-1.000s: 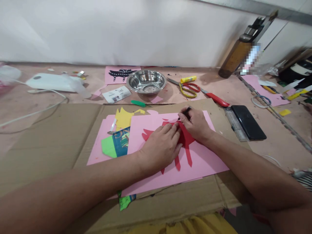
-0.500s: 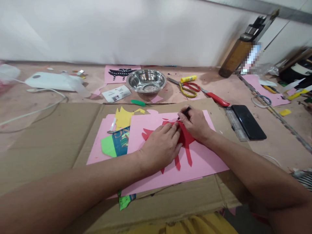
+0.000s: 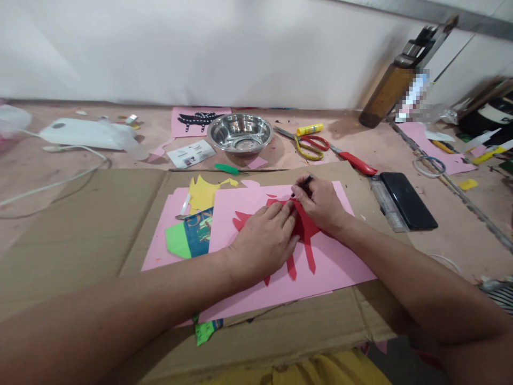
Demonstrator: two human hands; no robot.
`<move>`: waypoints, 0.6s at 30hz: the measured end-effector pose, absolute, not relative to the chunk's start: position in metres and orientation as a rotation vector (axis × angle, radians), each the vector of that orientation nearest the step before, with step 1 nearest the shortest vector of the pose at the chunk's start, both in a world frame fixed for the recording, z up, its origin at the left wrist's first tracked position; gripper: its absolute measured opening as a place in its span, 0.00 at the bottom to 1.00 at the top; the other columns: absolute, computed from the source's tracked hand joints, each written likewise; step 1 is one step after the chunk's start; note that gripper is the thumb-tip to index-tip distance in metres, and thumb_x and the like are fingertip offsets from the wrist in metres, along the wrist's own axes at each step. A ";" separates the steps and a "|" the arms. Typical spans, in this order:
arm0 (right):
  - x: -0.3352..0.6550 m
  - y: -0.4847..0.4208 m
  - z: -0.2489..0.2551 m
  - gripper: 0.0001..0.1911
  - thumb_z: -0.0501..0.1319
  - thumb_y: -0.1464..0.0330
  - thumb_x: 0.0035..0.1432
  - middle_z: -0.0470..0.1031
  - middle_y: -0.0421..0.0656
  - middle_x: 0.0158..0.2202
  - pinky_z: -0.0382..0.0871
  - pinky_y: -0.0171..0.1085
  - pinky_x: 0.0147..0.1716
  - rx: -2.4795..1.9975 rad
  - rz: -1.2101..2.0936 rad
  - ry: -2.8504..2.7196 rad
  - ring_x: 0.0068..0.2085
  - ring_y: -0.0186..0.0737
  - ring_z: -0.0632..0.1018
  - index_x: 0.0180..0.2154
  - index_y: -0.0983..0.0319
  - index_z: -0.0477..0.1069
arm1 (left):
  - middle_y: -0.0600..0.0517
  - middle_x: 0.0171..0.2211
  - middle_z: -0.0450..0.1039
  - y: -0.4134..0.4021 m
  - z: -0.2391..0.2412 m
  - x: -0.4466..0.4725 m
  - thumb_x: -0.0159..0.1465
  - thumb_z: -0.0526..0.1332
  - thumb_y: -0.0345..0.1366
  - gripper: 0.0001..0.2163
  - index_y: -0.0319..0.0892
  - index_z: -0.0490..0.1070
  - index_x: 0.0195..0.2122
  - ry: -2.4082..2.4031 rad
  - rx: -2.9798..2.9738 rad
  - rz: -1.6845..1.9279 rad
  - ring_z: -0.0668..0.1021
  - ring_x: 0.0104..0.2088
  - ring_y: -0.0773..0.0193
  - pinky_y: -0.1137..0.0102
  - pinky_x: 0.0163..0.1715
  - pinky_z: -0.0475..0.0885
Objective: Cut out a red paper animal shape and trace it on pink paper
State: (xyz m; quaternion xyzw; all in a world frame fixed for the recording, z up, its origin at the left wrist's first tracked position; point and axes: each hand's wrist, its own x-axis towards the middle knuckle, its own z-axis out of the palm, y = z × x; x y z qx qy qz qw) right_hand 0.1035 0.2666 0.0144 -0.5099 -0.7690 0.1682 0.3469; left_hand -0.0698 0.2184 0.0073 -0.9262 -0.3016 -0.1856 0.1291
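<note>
A red paper cut-out [image 3: 304, 235] with long legs lies on a pink sheet [image 3: 328, 262], which rests on flattened brown cardboard [image 3: 92, 230]. My left hand [image 3: 264, 240] lies flat on the cut-out, fingers stretched out and pressing it down. My right hand [image 3: 320, 206] is closed around a dark pen [image 3: 305, 183], whose tip touches the paper at the cut-out's upper edge. To the left, under the pink sheet, lie a yellow paper shape [image 3: 204, 192] and a green and blue piece [image 3: 188, 238].
Beyond the cardboard stand a steel bowl [image 3: 240, 132], scissors [image 3: 310, 145], a yellow glue stick [image 3: 309, 129], a red-handled cutter [image 3: 355, 162], a black phone [image 3: 407, 200] beside a ruler [image 3: 383, 204], and a white device [image 3: 86, 135] with a cable. A brown bottle [image 3: 396, 85] leans on the wall.
</note>
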 end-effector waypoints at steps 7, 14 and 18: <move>0.103 0.266 0.014 0.08 0.55 0.65 0.63 0.74 0.43 0.29 0.63 0.38 0.33 -1.306 0.439 -2.003 0.31 0.39 0.74 0.32 0.61 0.68 | 0.39 0.47 0.79 0.217 0.008 -0.070 0.68 0.55 0.33 0.16 0.28 0.75 0.50 -0.893 -2.709 -0.524 0.77 0.46 0.50 0.60 0.49 0.71; 0.103 0.266 0.015 0.08 0.55 0.65 0.63 0.75 0.43 0.29 0.64 0.38 0.34 -1.316 0.444 -1.998 0.31 0.39 0.75 0.32 0.61 0.68 | 0.38 0.46 0.78 0.217 0.008 -0.071 0.68 0.55 0.33 0.16 0.28 0.75 0.49 -0.877 -2.719 -0.509 0.77 0.46 0.50 0.58 0.49 0.71; 0.102 0.265 0.016 0.08 0.56 0.65 0.63 0.76 0.43 0.29 0.64 0.38 0.34 -1.321 0.466 -1.996 0.32 0.40 0.75 0.32 0.60 0.68 | 0.37 0.47 0.78 0.218 0.008 -0.071 0.68 0.55 0.33 0.16 0.27 0.75 0.50 -0.890 -2.729 -0.519 0.77 0.46 0.49 0.58 0.48 0.72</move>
